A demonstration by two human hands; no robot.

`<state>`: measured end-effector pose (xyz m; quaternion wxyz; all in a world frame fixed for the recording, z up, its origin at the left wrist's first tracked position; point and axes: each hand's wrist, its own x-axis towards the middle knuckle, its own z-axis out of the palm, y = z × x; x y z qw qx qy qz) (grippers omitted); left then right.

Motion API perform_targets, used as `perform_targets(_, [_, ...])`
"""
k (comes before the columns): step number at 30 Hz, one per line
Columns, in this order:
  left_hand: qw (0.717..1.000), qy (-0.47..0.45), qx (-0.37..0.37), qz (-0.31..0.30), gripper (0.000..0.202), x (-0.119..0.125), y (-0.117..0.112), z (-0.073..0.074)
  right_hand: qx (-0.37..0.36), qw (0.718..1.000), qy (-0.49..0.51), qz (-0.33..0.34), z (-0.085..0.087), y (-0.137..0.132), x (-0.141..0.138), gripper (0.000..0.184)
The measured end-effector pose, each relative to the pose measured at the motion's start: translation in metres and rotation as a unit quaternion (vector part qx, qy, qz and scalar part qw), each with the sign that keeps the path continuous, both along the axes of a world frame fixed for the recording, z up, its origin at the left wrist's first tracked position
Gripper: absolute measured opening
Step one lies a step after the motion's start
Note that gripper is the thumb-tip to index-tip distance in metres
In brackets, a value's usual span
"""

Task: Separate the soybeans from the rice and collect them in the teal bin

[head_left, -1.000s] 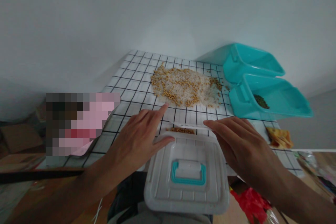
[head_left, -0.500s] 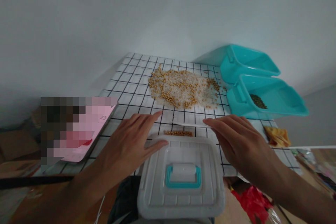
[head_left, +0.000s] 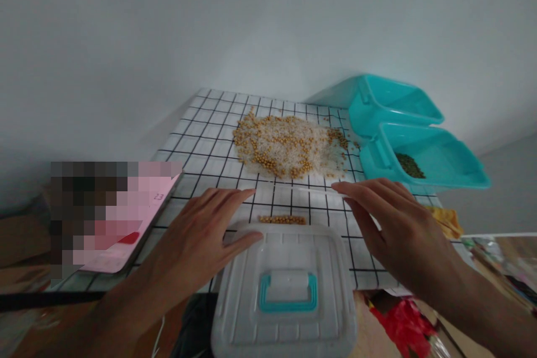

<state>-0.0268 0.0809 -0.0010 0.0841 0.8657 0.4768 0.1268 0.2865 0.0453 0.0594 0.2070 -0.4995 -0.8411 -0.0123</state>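
Observation:
A white lidded box with a teal handle sits at the table's near edge, between my hands. My left hand lies flat with fingers stretched out, its thumb resting on the lid's far left corner. My right hand is to the right of the box, its fingertips closed on the end of a thin white strip that lies across the table. A short row of yellow beans lies between the strip and the box. Beyond them spreads a pile of rice mixed with yellow beans.
The table carries a white cloth with a black grid. Two teal bins stand at the right, the nearer holding some green grains. A pink card lies left, a yellow packet right. A pale wall rises behind.
The box has slid toward me, away from the row of beans. The strip and my right hand have moved a little farther up the table. My left hand stays on the lid's corner.

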Motion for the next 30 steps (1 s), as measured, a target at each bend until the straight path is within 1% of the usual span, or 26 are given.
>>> perform_targets(4, [1.0, -0.005, -0.001, -0.005, 0.064, -0.001, 0.002, -0.002, 0.009, 1.0, -0.004, -0.008, 0.003, 0.008, -0.001, 0.038])
perform_targets(6, [1.0, -0.013, 0.006, -0.011, 0.058, 0.001, 0.001, -0.001, 0.007, 1.0, -0.005, -0.007, 0.003, 0.011, -0.002, 0.038])
perform_targets(8, [0.999, -0.019, 0.022, -0.034, 0.042, 0.003, -0.003, 0.001, 0.005, 1.0, -0.005, -0.005, 0.002, 0.013, -0.004, 0.039])
perform_targets(10, [0.997, -0.022, 0.042, -0.067, 0.021, 0.005, -0.008, 0.002, 0.003, 1.0, -0.005, -0.006, 0.001, 0.014, -0.004, 0.039])
perform_targets(11, [0.995, -0.021, 0.05, -0.083, 0.015, 0.005, -0.011, 0.003, 0.003, 1.0, -0.005, -0.007, 0.001, 0.014, -0.005, 0.039])
perform_targets(12, [0.994, -0.019, 0.051, -0.095, 0.014, 0.006, -0.015, 0.003, 0.001, 1.0, -0.005, -0.006, 0.002, 0.013, -0.005, 0.039])
perform_targets(14, [0.993, -0.016, 0.043, -0.111, 0.019, 0.007, -0.022, 0.003, -0.008, 1.0, -0.004, -0.002, 0.004, 0.01, -0.006, 0.038])
perform_targets(17, [0.993, -0.007, 0.035, -0.117, 0.028, 0.007, -0.031, 0.002, -0.029, 0.999, -0.001, 0.015, 0.007, 0.005, -0.01, 0.038])
perform_targets(22, [0.99, 0.036, 0.073, -0.118, 0.028, 0.006, -0.04, -0.002, -0.062, 0.997, 0.005, 0.038, 0.003, 0.005, -0.022, 0.039])
perform_targets(26, [0.987, 0.026, 0.096, -0.128, 0.03, 0.005, -0.044, -0.007, -0.071, 0.996, -0.003, 0.051, -0.002, 0.016, -0.029, 0.038])
perform_targets(30, [0.99, 0.019, 0.076, -0.116, 0.031, 0.004, -0.046, -0.009, -0.063, 0.997, -0.019, 0.044, -0.002, 0.038, -0.035, 0.033])
